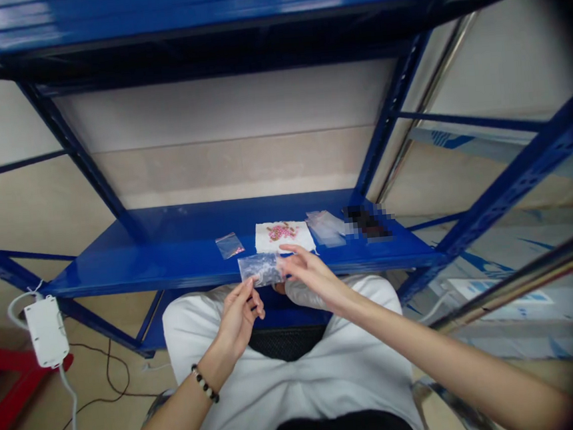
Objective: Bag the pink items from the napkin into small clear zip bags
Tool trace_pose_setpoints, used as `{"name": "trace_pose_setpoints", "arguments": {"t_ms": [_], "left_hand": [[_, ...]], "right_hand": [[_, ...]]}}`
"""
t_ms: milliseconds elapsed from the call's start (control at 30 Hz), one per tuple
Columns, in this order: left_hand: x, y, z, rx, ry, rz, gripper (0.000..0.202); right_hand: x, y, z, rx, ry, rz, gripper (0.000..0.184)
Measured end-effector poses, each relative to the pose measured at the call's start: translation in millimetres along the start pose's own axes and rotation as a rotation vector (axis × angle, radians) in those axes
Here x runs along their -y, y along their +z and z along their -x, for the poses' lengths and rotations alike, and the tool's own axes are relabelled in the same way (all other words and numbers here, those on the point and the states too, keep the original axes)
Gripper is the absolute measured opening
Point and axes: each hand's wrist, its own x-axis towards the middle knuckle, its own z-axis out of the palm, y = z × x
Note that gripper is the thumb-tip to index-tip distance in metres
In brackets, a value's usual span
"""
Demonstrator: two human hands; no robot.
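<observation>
Between my two hands is a small clear plastic bag (pixel 261 271), held above the front edge of the blue shelf. My left hand (pixel 237 313) pinches its lower left edge. The fingers of my right hand (pixel 309 270) grip its right end. Just beyond lies a white cloth or paper (pixel 263 244) with a small pile of pink and brownish pieces (pixel 282 231) on it. A second clear bag (pixel 229 245), with a few small pink bits in its lower corner, lies to the left. Several flat clear bags (pixel 326 228) lie to the right.
The blue shelf (pixel 177 231) has uprights on both sides and another shelf level (pixel 228 6) overhead. A dark, pixelated object (pixel 370 221) sits at the right end. On the left hangs a white power strip (pixel 47 331), with cables on the floor.
</observation>
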Motion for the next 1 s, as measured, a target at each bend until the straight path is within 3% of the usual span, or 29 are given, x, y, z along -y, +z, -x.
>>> {"name": "trace_pose_setpoints", "arguments": {"t_ms": [67, 200, 267, 367, 433, 500, 567, 633, 733, 900, 1000], "left_hand": [[2, 2.3, 4, 0.010, -0.005, -0.030, 0.046], [7, 6.3, 12, 0.025, 0.007, -0.111, 0.052], [11, 7.6, 14, 0.011, 0.005, -0.147, 0.054], [18, 9.4, 13, 0.028, -0.021, -0.150, 0.055], [23, 10.6, 12, 0.044, -0.043, -0.141, 0.055], [29, 10.8, 11, 0.053, -0.075, -0.144, 0.055], [33, 9.4, 10, 0.050, -0.109, -0.154, 0.054], [36, 6.6, 9, 0.033, -0.138, -0.162, 0.053], [36, 2.1, 7, 0.001, -0.150, -0.157, 0.053], [32, -0.6, 7, -0.017, -0.122, -0.148, 0.051], [32, -0.5, 6, 0.000, -0.138, -0.153, 0.047]], "right_hand": [[-4, 5, 19, 0.067, 0.048, -0.035, 0.052], [-2, -3, 18, 0.087, 0.037, -0.022, 0.033], [6, -19, 6, 0.055, -0.013, 0.018, 0.027], [23, -60, -19, -0.013, -0.148, 0.162, 0.021], [36, -95, -39, -0.075, -0.253, 0.353, 0.014], [48, -131, -61, -0.173, -0.346, 0.679, 0.012], [55, -159, -83, -0.197, -0.306, 1.093, 0.016], [55, -175, -102, -0.172, -0.228, 1.312, 0.016], [43, -177, -120, -0.161, -0.168, 1.379, 0.014], [17, -159, -131, -0.228, -0.155, 1.417, 0.016], [16, -148, -132, -0.298, -0.178, 1.399, 0.026]]}}
